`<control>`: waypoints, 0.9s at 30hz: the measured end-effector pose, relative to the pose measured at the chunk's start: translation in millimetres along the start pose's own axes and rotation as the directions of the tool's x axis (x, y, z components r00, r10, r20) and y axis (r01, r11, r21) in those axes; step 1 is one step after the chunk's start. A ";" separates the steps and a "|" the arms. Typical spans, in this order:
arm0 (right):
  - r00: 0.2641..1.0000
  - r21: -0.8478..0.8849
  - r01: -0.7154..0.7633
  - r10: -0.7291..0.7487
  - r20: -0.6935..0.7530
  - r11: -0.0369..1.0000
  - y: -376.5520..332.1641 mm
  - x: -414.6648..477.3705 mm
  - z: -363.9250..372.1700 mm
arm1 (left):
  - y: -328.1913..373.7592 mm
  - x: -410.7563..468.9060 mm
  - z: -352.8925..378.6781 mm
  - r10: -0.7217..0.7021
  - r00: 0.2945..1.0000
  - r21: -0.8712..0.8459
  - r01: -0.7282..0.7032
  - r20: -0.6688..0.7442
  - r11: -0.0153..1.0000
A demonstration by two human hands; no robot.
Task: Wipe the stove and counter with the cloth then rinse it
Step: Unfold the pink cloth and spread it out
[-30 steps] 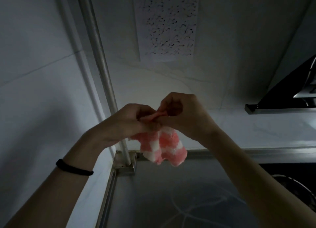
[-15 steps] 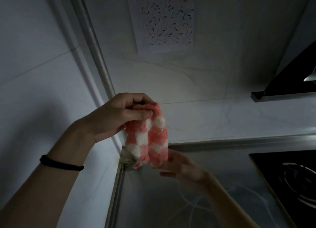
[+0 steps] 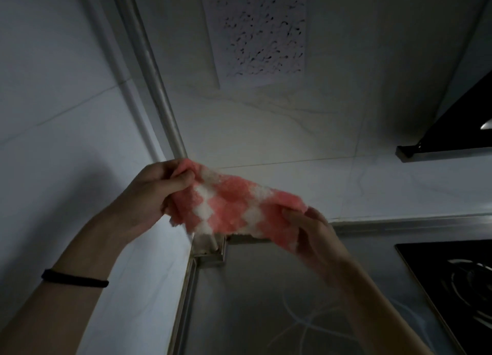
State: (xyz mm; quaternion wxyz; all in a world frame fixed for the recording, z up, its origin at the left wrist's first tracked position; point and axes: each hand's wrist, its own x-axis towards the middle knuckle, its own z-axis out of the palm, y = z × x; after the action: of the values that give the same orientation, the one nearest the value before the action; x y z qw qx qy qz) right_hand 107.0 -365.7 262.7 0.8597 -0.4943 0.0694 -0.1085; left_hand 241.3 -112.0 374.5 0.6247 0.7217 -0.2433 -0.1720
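Left hand (image 3: 154, 192) and right hand (image 3: 314, 237) pinch the cloth's (image 3: 234, 205) ends; it looks soft, light, limp, best bunched.

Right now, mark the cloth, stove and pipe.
cloth (image 3: 234, 208), head view, pink square at its middle.
stove (image 3: 426, 256), head view, bare black glass near its back edge.
pipe (image 3: 160, 94), head view, middle of its shaft.

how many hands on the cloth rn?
2. The left hand grips the cloth at its upper left end; the right hand pinches its lower right edge. Both are in full view, above the counter.
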 end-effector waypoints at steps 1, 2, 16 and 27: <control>1.000 -0.027 0.015 -0.015 0.002 1.000 -10.9 -1.3 -1.1 | -6.0 -0.6 -1.3 -0.009 1.000 0.021 0.010 -0.030 1.000; 1.000 -0.067 0.026 -0.026 0.013 0.997 -21.3 -2.6 -1.6 | -10.9 -1.9 -0.4 -0.021 0.998 0.025 0.022 -0.053 0.999; 0.986 -0.276 0.089 -0.123 -0.110 0.957 -44.6 -8.4 1.0 | -39.7 -2.4 25.3 -0.160 0.980 -0.177 0.139 -0.114 0.974; 0.893 -0.663 0.300 -0.447 -0.058 0.685 -8.4 -16.2 70.2 | -51.1 -6.2 102.4 -0.216 0.971 -0.105 0.205 -0.104 0.973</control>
State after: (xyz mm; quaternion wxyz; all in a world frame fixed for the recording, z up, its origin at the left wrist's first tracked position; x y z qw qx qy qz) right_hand 106.3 -307.1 305.3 0.5861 -0.7450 0.0920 -0.3050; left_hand 186.6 -187.1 307.4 0.6489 0.7222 -0.1208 -0.2070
